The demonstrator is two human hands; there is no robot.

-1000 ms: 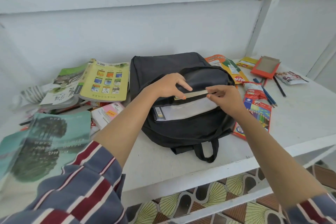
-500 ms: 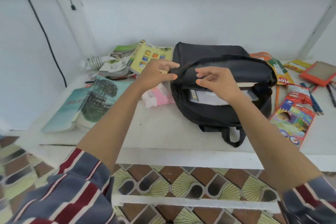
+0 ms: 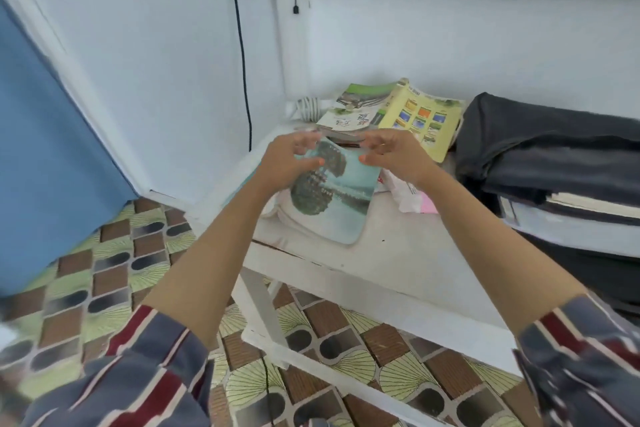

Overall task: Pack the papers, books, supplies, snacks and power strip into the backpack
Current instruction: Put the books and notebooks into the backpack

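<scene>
A teal book with a tree picture point(image 3: 332, 198) lies at the left end of the white table point(image 3: 391, 263). My left hand point(image 3: 291, 158) and my right hand point(image 3: 391, 152) hover just above its far edge, fingers spread, holding nothing. The black backpack point(image 3: 547, 156) lies at the right, its mouth open, with papers and a book edge point(image 3: 588, 206) showing inside. A yellow book point(image 3: 424, 120) and a green-and-white book point(image 3: 356, 107) lie stacked behind my hands. A coiled white cord of the power strip point(image 3: 306, 107) sits at the wall.
A pink-and-white packet point(image 3: 412, 196) lies between the teal book and the backpack. A black cable point(image 3: 240, 55) hangs down the wall from a socket. A blue panel point(image 3: 45, 149) stands at the left. Patterned floor tiles lie below the table's left edge.
My hands left the backpack's opening and moved left to above the teal tree book. My view swung left, so the snacks and pencils at the right dropped out of sight.
</scene>
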